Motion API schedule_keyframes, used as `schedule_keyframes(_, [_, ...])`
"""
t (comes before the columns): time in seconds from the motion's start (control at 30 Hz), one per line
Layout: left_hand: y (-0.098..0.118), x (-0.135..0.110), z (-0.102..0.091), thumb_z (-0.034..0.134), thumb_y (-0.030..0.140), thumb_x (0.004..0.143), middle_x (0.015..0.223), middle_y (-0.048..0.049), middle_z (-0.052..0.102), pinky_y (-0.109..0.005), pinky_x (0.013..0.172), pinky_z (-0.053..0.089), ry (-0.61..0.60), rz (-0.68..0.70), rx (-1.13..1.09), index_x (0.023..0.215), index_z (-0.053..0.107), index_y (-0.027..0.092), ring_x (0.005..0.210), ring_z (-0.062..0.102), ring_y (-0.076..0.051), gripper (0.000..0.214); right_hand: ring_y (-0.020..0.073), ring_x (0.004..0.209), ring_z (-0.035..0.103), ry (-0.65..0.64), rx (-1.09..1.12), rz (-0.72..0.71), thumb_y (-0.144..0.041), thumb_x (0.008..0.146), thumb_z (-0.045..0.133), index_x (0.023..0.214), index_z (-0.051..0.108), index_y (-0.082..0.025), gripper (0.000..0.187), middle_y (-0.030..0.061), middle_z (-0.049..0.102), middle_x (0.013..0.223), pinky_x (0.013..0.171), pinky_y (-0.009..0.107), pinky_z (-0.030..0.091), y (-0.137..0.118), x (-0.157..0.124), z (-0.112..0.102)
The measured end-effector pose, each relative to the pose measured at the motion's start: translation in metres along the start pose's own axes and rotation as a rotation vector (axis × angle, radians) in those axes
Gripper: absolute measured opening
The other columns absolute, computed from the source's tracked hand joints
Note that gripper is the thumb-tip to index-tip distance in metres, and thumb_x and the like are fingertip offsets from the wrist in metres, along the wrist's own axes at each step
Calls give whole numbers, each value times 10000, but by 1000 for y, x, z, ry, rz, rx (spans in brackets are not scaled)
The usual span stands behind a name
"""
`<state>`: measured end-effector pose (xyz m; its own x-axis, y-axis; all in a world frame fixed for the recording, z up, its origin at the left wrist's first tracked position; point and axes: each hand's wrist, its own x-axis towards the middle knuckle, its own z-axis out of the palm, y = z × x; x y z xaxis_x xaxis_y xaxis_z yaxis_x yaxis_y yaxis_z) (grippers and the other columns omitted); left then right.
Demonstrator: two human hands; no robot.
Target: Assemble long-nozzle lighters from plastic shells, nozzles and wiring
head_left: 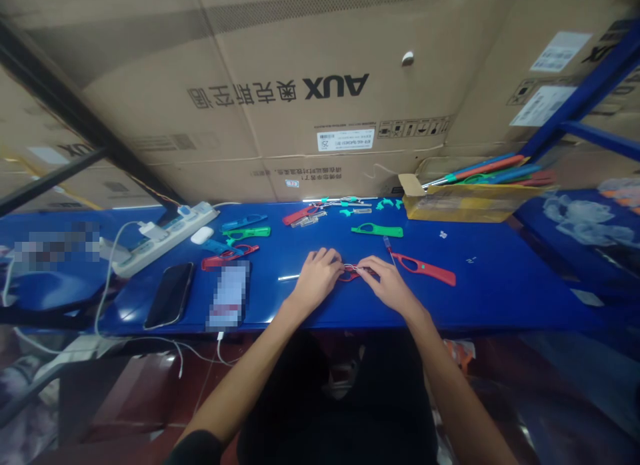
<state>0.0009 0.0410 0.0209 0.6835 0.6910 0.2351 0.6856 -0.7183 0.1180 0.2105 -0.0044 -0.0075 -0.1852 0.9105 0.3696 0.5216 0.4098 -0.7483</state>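
Low over the table's front half, my left hand (319, 276) is closed around a red lighter shell (349, 276), mostly hidden by the fingers. A thin metal tube (289, 277) sticks out to the left of that hand. My right hand (384, 283) pinches a thin whitish wire (352, 266) at the shell's right side. Just right of it lies another red lighter shell (429, 272), with a small screwdriver (388, 245) beside it. Beyond my hands rests a green lighter shell (377, 230).
Loose metal and red parts (306, 218) lie at the back. Blue, green and red shells (249, 232) sit left, near two phones (171, 295) and a power strip (165, 235). A cardboard box (460, 202) of long lighters stands back right, before large cartons (280, 45).
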Motion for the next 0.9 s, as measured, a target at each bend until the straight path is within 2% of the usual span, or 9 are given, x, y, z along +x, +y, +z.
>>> schedule_keyframes(0.2, [3, -1, 5, 452, 197, 1040, 1140, -71, 654, -391, 852, 390, 10, -13, -23, 967, 628, 189, 1008, 568, -233, 191, 217, 963, 669, -3, 7, 0, -329, 1020, 515, 976, 669, -226, 190, 74, 697, 1023, 888, 363, 529, 2, 0, 1])
schedule_keyframes(0.5, [-4, -10, 12, 491, 191, 1020, 1154, -54, 638, -358, 870, 421, 137, -233, -428, 971, 541, 213, 1078, 608, -209, 74, 205, 961, 675, 2, 22, 5, -297, 1008, 539, 1016, 676, -218, 158, 71, 685, 1046, 864, 337, 547, 2, -1, 1])
schedule_keyframes(0.63, [-3, -9, 15, 473, 205, 1025, 1141, -53, 637, -364, 870, 417, 178, -295, -409, 982, 534, 214, 1060, 618, -213, 75, 212, 975, 669, 1, -25, -25, -273, 1015, 513, 1038, 671, -218, 169, 78, 680, 1045, 883, 353, 543, -2, -1, 1])
schedule_keyframes(0.9, [-1, -9, 18, 487, 206, 1017, 1082, -43, 643, -347, 831, 414, 195, -312, -295, 982, 536, 213, 988, 605, -207, 60, 219, 1026, 660, -16, -96, -101, -277, 1030, 488, 1059, 688, -217, 211, 91, 677, 1088, 935, 372, 535, 0, -3, 2])
